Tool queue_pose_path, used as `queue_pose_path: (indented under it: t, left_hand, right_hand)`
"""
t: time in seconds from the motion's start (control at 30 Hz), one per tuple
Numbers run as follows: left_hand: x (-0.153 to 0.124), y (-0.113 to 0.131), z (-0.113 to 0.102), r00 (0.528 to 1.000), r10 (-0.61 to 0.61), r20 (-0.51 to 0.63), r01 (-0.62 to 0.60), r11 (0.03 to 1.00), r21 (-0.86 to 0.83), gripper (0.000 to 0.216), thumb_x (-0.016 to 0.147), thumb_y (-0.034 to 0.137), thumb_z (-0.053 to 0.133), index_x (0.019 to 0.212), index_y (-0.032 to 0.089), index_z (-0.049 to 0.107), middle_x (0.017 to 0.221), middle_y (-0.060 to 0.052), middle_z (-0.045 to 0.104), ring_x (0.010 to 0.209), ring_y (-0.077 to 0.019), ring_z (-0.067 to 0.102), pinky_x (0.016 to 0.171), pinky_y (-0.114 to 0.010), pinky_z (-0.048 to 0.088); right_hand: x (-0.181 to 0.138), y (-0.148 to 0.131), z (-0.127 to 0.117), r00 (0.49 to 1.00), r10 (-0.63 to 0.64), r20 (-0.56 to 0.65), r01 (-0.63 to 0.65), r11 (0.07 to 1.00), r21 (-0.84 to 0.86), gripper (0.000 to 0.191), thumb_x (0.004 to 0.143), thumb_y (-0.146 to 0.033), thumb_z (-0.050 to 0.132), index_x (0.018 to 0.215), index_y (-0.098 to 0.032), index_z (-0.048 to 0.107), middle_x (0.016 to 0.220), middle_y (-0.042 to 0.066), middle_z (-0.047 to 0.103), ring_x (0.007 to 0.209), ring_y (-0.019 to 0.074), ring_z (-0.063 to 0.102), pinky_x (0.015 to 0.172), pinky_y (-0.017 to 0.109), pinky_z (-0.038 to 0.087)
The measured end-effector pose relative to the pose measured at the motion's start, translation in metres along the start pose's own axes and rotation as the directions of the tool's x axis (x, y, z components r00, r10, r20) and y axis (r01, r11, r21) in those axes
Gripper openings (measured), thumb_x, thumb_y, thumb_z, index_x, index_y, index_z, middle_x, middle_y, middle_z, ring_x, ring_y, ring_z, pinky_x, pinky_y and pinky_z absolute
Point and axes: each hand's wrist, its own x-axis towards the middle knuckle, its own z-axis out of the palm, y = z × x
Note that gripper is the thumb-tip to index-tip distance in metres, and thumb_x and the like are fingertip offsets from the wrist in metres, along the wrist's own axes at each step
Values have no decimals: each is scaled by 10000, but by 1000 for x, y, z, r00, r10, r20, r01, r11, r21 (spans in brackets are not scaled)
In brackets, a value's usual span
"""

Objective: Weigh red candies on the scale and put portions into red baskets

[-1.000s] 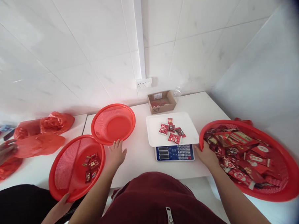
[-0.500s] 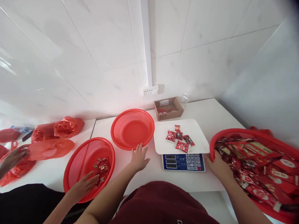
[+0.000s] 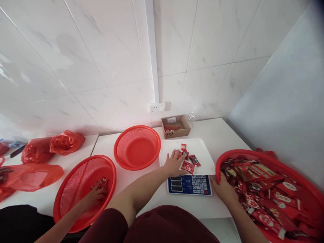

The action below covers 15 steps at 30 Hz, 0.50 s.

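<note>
My left hand (image 3: 173, 162) lies on the white tray (image 3: 203, 151) of the blue scale (image 3: 189, 184), fingers stretched over a few red candy packets (image 3: 189, 165). My right hand (image 3: 222, 188) grips the near rim of the big red basket (image 3: 313, 204) at the right, which is piled with red candy packets (image 3: 261, 188). An empty red basket (image 3: 137, 147) sits left of the scale.
Another person's hand (image 3: 96, 196) reaches into a red basket (image 3: 73, 186) with a few packets at the left. Red plastic bags (image 3: 53, 146) lie further left. A small cardboard box (image 3: 175, 125) stands by the wall. A wall closes the right side.
My left hand moved right from the table beside the empty basket onto the scale tray and its packets. The other person's hand went deeper into the left basket. My right hand stayed on the rim.
</note>
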Motion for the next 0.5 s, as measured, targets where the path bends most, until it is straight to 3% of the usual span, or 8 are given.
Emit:
queue_pose_path:
  t: [0.1,0.27,0.37,0.5]
  left_hand:
    - [23,3,5,999,-21,35,20,999,34,1046,699,737,600,1525,297,134,1611,-133,-19,1449,-418,-70,1069,-729,47]
    - [39,4,10,996,-33,84,27,997,79,972,690,778,564,1501,376,208,1616,-88,21,1441,-442,-42,1045,-746,47]
    - [39,6,14,999,-44,15,42,991,124,834,760,737,524,1471,355,311,1592,-109,158,1430,-437,71,1076,-679,103]
    - [36,8,20,992,-18,-125,40,984,171,626,817,628,555,1344,297,497,1423,-140,413,1293,-374,355,1060,-529,268]
  right_hand:
    - [1,2,2,1000,-26,-8,26,1000,0,655,895,-415,297,1473,-111,250,1232,230,626,1023,328,666,887,456,469]
    - [0,4,3,997,-59,-42,61,997,52,642,877,-382,328,1462,-123,276,1249,218,619,1048,317,657,905,452,466]
    - [1,5,2,997,-81,-19,82,992,97,654,873,-389,323,1466,-121,259,1327,202,569,1147,318,606,950,436,444]
    - [1,6,-2,994,-108,21,105,986,131,670,875,-402,304,1469,-99,232,1383,213,516,1209,333,560,972,435,426]
